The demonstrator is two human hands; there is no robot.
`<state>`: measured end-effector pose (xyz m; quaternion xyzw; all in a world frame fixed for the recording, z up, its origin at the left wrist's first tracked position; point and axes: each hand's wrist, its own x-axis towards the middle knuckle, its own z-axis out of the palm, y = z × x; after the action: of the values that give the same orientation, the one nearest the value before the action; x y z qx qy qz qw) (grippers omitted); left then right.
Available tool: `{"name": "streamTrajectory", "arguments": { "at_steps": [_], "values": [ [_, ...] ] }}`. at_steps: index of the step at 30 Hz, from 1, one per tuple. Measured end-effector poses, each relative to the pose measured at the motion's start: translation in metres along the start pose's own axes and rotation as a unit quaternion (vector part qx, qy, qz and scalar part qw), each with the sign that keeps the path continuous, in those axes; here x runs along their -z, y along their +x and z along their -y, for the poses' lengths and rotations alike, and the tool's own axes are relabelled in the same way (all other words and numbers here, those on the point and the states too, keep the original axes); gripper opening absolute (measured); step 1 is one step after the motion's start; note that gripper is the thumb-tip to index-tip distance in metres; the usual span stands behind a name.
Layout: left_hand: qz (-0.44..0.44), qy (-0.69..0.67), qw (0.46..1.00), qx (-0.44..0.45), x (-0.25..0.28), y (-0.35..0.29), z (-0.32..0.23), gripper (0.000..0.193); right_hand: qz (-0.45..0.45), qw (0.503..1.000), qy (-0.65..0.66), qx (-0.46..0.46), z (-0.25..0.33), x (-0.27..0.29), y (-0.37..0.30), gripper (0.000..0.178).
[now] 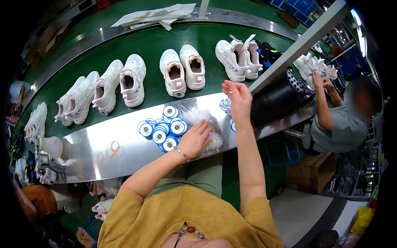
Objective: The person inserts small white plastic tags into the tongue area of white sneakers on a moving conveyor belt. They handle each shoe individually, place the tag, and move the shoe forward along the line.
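My left hand lies with its fingers stretched out over a pile of thin clear plastic strands, next to a crumpled clear plastic bag. Round blue-and-white tags are heaped just left of it on the metal work surface. Higher and further right, my right hand is raised with its fingers curled together near the edge of the green belt. A tiny pale bit shows at its fingertips, too small to name. The nearest shoes are a white pair with pink linings and another white pair with raised tongues.
More white shoes stand along the green belt. Yellow rubber bands lie on the metal surface. A slanted grey post and a black cylindrical thing are at the right. Beyond them a co-worker handles shoes.
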<state>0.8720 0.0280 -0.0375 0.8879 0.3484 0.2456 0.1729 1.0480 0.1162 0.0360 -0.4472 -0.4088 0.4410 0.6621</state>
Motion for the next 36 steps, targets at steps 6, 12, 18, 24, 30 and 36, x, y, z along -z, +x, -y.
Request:
{"name": "streamTrajectory", "arguments": {
  "at_steps": [6,12,18,24,30,36],
  "values": [
    [-0.128,-0.031,0.991,0.036,0.034,-0.003,0.012,0.031,0.051,0.997,-0.001,-0.058,0.010,0.007,-0.021,0.011],
    [-0.101,0.044,0.985,0.135,0.069,-0.020,0.041,0.037,0.053,0.986,-0.092,-0.129,-0.017,0.014,-0.035,0.009],
    [-0.063,0.027,0.987,0.147,0.059,-0.009,0.053,0.039,0.076,0.980,-0.151,-0.104,-0.019,0.006,-0.032,0.008],
    [-0.082,-0.003,0.983,0.164,0.061,0.006,0.041,0.036,0.108,0.980,-0.139,-0.091,-0.009,0.019,-0.021,0.009],
    [-0.042,-0.024,0.979,0.200,0.064,0.017,0.035,0.042,0.130,0.977,-0.151,-0.071,-0.005,0.021,-0.022,0.009],
    [0.008,-0.059,0.971,0.232,0.081,0.023,0.037,0.036,0.120,0.977,-0.154,-0.088,-0.006,0.019,-0.027,0.011]
  ]
}}
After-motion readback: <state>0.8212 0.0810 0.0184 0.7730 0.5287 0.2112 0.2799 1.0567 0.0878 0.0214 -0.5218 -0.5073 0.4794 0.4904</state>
